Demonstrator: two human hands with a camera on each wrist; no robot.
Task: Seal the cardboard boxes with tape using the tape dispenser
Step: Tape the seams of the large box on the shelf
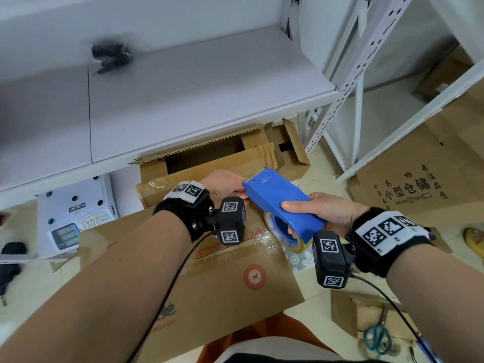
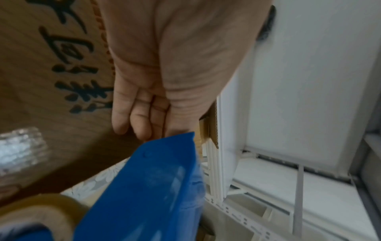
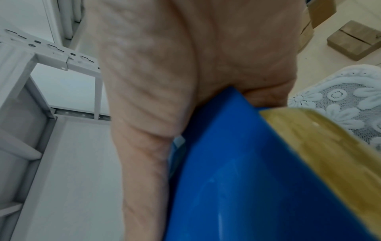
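Note:
My right hand grips a blue tape dispenser from behind, thumb on top, above the near cardboard box. Its roll of clear yellowish tape hangs below the blue body. My left hand reaches to the dispenser's front edge; in the left wrist view its fingers lie straight, tips at the blue tip. Whether they hold tape is hidden. The right wrist view shows my palm against the dispenser and the roll. A second box stands open under the shelf.
A white metal shelf overhangs the open box, with a black object on it. A white scale sits at the left. Flattened printed cardboard lies on the floor at right, and scissors at lower right.

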